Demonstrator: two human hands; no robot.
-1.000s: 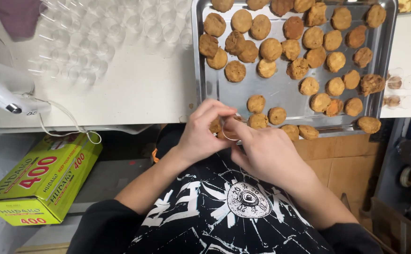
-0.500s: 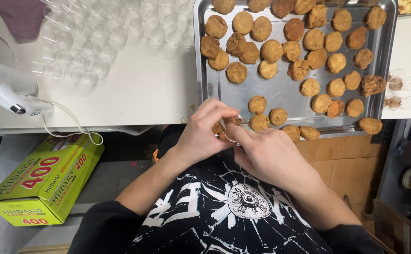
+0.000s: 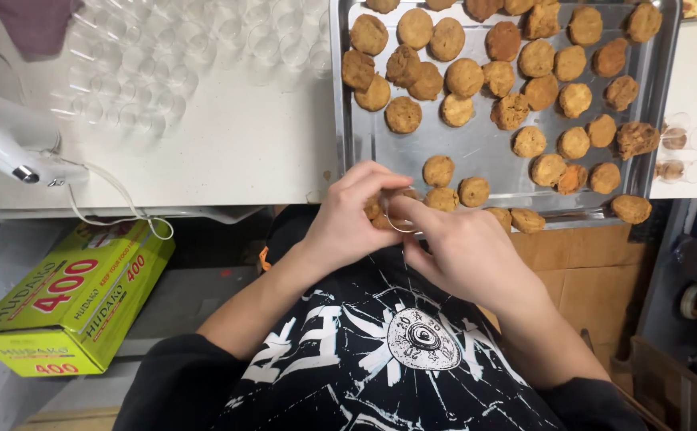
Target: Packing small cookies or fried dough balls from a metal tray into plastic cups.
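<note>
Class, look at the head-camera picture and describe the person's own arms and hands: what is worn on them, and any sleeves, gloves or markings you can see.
Both hands, the left hand and the right hand, are bare, with no gloves; no rings or watch show. The forearms are bare too. Dark sleeves are pushed up near the elbows. They belong to a black top with a white cracked pattern and a round emblem.

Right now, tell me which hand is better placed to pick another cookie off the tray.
Right, probably. The right hand lies at the tray front edge, beside loose cookies. The left hand cups the cookie with the small clear cup, so it looks occupied.
</note>
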